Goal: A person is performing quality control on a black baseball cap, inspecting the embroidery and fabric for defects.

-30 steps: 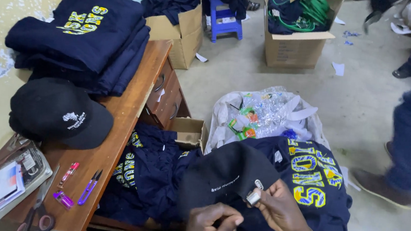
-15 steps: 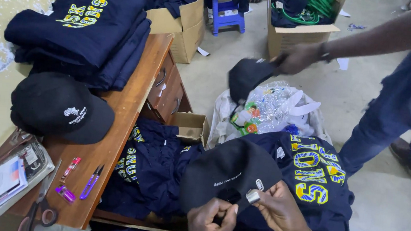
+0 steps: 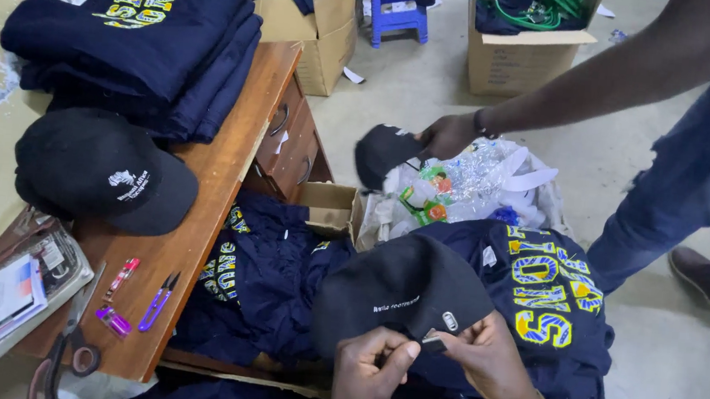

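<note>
On the left, a wooden counter holds a pile of folded dark blue shirts and a black cap. Low in the middle, the left hand and the right hand both pinch the back strap of another black cap, fingers closed on it. It lies over more blue shirts. Up on the right, another person's hand holds a third cap above a plastic bag.

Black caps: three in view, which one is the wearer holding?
The cap at bottom centre, pinched by both hands at its strap; another lies on the desk, the third is in a co-worker's hand.
</note>
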